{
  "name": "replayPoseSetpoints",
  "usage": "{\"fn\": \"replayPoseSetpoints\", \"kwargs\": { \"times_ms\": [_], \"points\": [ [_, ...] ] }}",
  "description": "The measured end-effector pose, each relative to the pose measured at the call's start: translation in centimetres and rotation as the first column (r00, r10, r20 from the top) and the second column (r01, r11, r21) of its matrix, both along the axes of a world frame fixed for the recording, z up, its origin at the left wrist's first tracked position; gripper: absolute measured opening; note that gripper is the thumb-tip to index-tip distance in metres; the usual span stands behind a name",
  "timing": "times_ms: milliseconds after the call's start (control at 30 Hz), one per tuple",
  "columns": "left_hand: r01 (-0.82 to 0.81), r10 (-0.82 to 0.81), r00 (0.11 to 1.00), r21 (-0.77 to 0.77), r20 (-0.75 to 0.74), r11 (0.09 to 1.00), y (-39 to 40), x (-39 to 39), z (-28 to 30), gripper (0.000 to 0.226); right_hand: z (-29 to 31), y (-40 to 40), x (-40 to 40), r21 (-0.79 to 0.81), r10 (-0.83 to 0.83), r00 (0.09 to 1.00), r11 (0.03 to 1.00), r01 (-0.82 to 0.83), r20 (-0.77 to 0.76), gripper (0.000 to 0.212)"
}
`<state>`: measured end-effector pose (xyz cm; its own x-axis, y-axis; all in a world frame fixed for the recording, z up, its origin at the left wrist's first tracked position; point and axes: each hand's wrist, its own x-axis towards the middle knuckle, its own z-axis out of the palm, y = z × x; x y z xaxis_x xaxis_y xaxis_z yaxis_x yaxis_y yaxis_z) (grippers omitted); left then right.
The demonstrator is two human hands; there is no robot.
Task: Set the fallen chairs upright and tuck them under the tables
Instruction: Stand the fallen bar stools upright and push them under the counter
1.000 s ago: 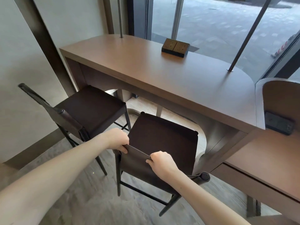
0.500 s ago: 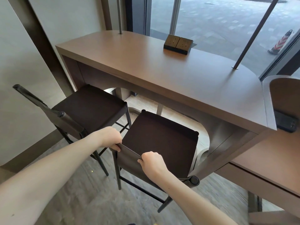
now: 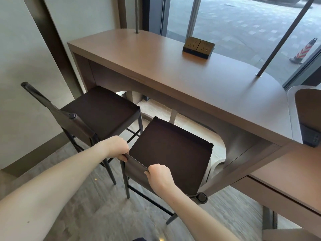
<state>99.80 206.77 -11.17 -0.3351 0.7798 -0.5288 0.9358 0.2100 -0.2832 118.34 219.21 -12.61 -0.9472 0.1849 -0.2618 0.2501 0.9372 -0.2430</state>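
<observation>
Both my hands (image 3: 137,160) grip the chair (image 3: 171,152) backrest; pushing crooked, I could knock its seat against the table (image 3: 199,87) leg

The right-hand table (image 3: 286,173) runs off the frame's right edge, the near chair (image 3: 171,153) hides its far legs beneath its own seat, both hands (image 3: 160,176) conceal the fingertips curled over its backrest, and the socket block's (image 3: 198,46) markings are too small to read.
</observation>
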Motion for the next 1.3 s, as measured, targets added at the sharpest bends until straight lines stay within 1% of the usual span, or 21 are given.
{"fn": "replayPoseSetpoints", "kwargs": {
  "times_ms": [133,300,367,467,567,633,733,833,933,1033,1133,1200,1267,1300],
  "points": [
    [-0.032,0.031,0.999,0.022,0.039,0.999,0.2,0.1,-0.1,0.032,0.3,0.2,0.1,0.002,-0.009,1.000,1.000,0.009,0.009,0.027],
    [-0.159,0.152,0.979,0.044,0.139,0.986,0.5,1.3,0.4,0.026,0.2,1.3,1.9,-0.042,-0.068,0.997,0.997,0.070,0.045,0.017],
    [-0.169,0.146,0.968,0.097,0.203,0.981,1.2,3.2,0.5,0.029,-0.1,2.5,3.6,0.005,-0.092,0.993,0.996,0.092,0.075,0.019],
    [-0.158,0.089,0.950,0.215,0.298,0.964,3.2,6.9,0.3,0.032,0.0,4.1,6.4,0.122,-0.100,0.983,0.989,0.082,0.153,0.028],
    [-0.110,0.003,0.940,0.293,0.341,0.950,6.1,10.5,-0.5,0.036,0.3,4.7,8.0,0.219,-0.056,0.979,0.976,0.012,0.198,0.037],
    [-0.072,-0.032,0.945,0.302,0.326,0.950,7.5,12.2,-0.9,0.038,0.4,5.1,8.3,0.246,-0.003,0.980,0.968,-0.047,0.198,0.038],
    [-0.106,0.013,0.953,0.293,0.303,0.950,7.8,13.1,-1.3,0.041,0.7,5.8,8.3,0.262,0.087,0.979,0.956,-0.133,0.183,0.040],
    [-0.133,0.043,0.957,0.303,0.287,0.943,7.2,13.5,-1.5,0.044,1.0,6.2,8.2,0.253,0.161,0.962,0.943,-0.215,0.219,0.040],
    [-0.132,0.049,0.967,0.324,0.251,0.937,6.7,14.1,-1.5,0.045,1.1,6.3,8.2,0.261,0.200,0.957,0.932,-0.252,0.210,0.042],
    [-0.167,0.074,0.964,0.363,0.255,0.917,6.3,14.6,-1.4,0.045,0.7,6.5,8.3,0.267,0.213,0.957,0.928,-0.261,0.196,0.042],
    [-0.258,0.139,0.937,0.365,0.321,0.895,6.1,15.0,-1.2,0.048,0.7,6.5,8.4,0.274,0.170,0.969,0.937,-0.215,0.181,0.042],
    [-0.335,0.180,0.902,0.373,0.392,0.865,5.7,15.1,-0.8,0.050,0.7,6.3,8.5,0.221,0.074,0.983,0.969,-0.111,0.168,0.042],
    [-0.447,0.216,0.830,0.384,0.514,0.808,5.4,15.2,-0.3,0.052,1.1,6.0,8.6,0.120,-0.023,0.987,0.993,0.004,0.156,0.040],
    [-0.531,0.239,0.764,0.373,0.599,0.761,5.3,15.3,0.0,0.051,1.1,6.1,8.6,0.015,-0.060,0.989,0.998,0.059,0.138,0.038]
  ]
}}
